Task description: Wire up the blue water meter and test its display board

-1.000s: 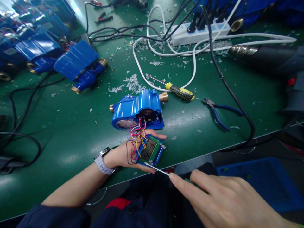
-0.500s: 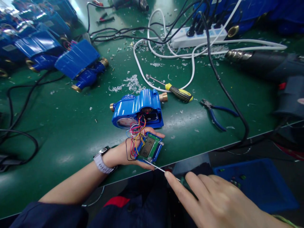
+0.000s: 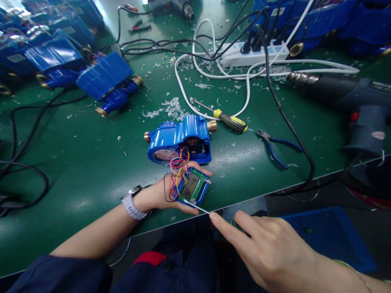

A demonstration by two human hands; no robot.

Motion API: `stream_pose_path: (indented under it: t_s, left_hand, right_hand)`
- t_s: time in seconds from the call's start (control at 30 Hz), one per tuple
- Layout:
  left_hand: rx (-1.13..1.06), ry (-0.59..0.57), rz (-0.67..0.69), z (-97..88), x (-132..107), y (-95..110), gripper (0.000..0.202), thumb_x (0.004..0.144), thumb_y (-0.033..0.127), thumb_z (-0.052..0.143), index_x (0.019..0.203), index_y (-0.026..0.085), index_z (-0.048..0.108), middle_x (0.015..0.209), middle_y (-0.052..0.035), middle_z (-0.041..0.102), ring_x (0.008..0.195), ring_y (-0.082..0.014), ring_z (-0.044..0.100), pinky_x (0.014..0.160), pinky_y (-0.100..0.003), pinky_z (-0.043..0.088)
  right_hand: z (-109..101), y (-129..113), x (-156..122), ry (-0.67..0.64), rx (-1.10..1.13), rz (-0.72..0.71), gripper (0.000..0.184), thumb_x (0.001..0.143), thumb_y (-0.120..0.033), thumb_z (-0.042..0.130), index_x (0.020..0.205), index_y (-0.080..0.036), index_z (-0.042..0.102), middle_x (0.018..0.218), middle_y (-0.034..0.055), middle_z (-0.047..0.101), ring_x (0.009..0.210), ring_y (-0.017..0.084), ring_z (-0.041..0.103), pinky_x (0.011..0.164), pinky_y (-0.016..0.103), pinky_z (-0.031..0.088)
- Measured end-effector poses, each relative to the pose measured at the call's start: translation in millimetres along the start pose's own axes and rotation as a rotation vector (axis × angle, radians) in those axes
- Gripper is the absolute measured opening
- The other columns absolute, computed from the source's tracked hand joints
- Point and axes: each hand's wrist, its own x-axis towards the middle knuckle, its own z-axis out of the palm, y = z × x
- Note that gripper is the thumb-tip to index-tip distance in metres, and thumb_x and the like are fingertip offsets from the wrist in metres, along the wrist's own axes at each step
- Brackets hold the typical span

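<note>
My left hand (image 3: 165, 194) lies at the table's front edge, fingers wrapped round a small green circuit board with an LCD screen (image 3: 192, 186). Coloured wires (image 3: 178, 167) run from the board up into an opened blue meter housing (image 3: 180, 140) lying just beyond it. My right hand (image 3: 275, 252) is below the table edge with the index finger stretched along a thin screwdriver (image 3: 198, 208). The screwdriver's tip touches the board's lower corner. A white watch sits on my left wrist.
A yellow-and-black screwdriver (image 3: 230, 121) and blue-handled pliers (image 3: 276, 148) lie right of the meter. A heat gun (image 3: 342, 97) rests at far right. A white power strip (image 3: 253, 53) with tangled cables is at the back, more blue meters (image 3: 104, 85) at the left. A blue bin (image 3: 332, 236) sits below.
My right hand with the thin screwdriver has shifted slightly left toward the board. The view has tilted a little; my left hand still holds the board in place.
</note>
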Motion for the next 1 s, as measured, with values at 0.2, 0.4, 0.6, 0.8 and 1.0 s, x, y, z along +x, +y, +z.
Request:
stream_pose_path:
  t_s: [0.2, 0.4, 0.6, 0.8, 1.0]
  left_hand:
    - [0.036, -0.037, 0.018, -0.6, -0.1, -1.9, 0.088, 0.057, 0.026, 0.089, 0.133, 0.024, 0.043, 0.134, -0.0153, 0.053, 0.123, -0.0310, 0.052, 0.103, -0.043, 0.042]
    - [0.042, -0.053, 0.054, -3.0, 1.1, 3.8, 0.084, 0.060, 0.027, 0.087, 0.132, 0.024, 0.044, 0.133, -0.0134, 0.052, 0.122, -0.0298, 0.053, 0.103, -0.042, 0.042]
    - [0.047, -0.067, 0.066, -3.6, 0.9, 1.2, 0.086, 0.060, 0.026, 0.087, 0.133, 0.023, 0.042, 0.135, -0.0149, 0.051, 0.124, -0.0310, 0.052, 0.105, -0.042, 0.041]
    - [0.009, -0.049, 0.053, -1.2, 0.6, 1.3, 0.083, 0.061, 0.028, 0.086, 0.132, 0.023, 0.044, 0.135, -0.0141, 0.052, 0.124, -0.0295, 0.052, 0.105, -0.041, 0.042]
    - [0.028, -0.058, 0.056, -1.4, 0.9, 1.7, 0.084, 0.061, 0.028, 0.087, 0.133, 0.023, 0.043, 0.136, -0.0148, 0.050, 0.123, -0.0302, 0.053, 0.103, -0.040, 0.044]
  right_hand:
    - [5.6, 1.6, -5.1, -0.020, 0.188, 0.074, 0.055, 0.081, -0.001, 0.040, 0.133, -0.018, 0.047, 0.078, 0.0005, 0.061, 0.052, 0.014, 0.060, 0.043, 0.026, 0.037]
    - [15.0, 4.2, -7.1, -0.017, 0.267, 0.096, 0.050, 0.087, -0.004, 0.038, 0.133, -0.020, 0.050, 0.093, 0.0051, 0.064, 0.068, 0.014, 0.065, 0.054, 0.022, 0.050]
    - [28.9, -5.5, -8.9, 0.060, 0.482, 0.196, 0.042, 0.094, -0.007, 0.035, 0.129, -0.015, 0.056, 0.092, 0.0073, 0.066, 0.073, 0.012, 0.065, 0.059, 0.018, 0.053]
    - [41.9, -11.2, -10.9, 0.173, 0.344, 0.150, 0.045, 0.091, -0.005, 0.036, 0.129, -0.015, 0.058, 0.091, 0.0091, 0.067, 0.066, 0.014, 0.064, 0.056, 0.022, 0.054]
    - [55.1, -21.1, -2.2, 0.217, 0.852, 0.318, 0.039, 0.095, -0.011, 0.040, 0.129, -0.020, 0.056, 0.085, 0.0047, 0.063, 0.076, 0.014, 0.063, 0.065, 0.025, 0.054]
